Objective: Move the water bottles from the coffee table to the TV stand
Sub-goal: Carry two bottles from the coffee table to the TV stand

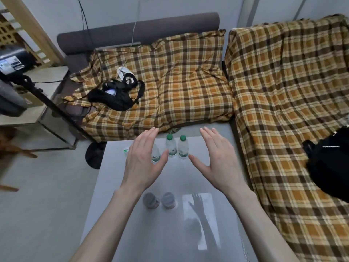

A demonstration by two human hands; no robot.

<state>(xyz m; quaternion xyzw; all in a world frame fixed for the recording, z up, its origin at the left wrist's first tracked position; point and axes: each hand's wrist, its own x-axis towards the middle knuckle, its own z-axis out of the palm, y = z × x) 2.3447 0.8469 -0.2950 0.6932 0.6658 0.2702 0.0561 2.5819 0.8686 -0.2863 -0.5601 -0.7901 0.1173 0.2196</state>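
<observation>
Several small clear water bottles with green caps stand near the far edge of the grey coffee table (pixel 170 182). Two are in plain view side by side: one bottle (pixel 171 146) and another (pixel 183 147) to its right. A third bottle (pixel 156 155) is partly hidden behind my left hand, and a further green cap (pixel 126 149) peeks out to the left of that hand. My left hand (pixel 143 163) hovers open over the left bottles. My right hand (pixel 217 159) hovers open just right of the bottles. Neither hand holds anything.
Two small round jars (pixel 151 200) (pixel 169 199) stand between my forearms on the table. A plaid-covered sofa (pixel 283 91) wraps the far and right sides, with a black bag (pixel 117 93) on it and another black bag (pixel 330 161) at right. A side table (pixel 43 103) stands at left.
</observation>
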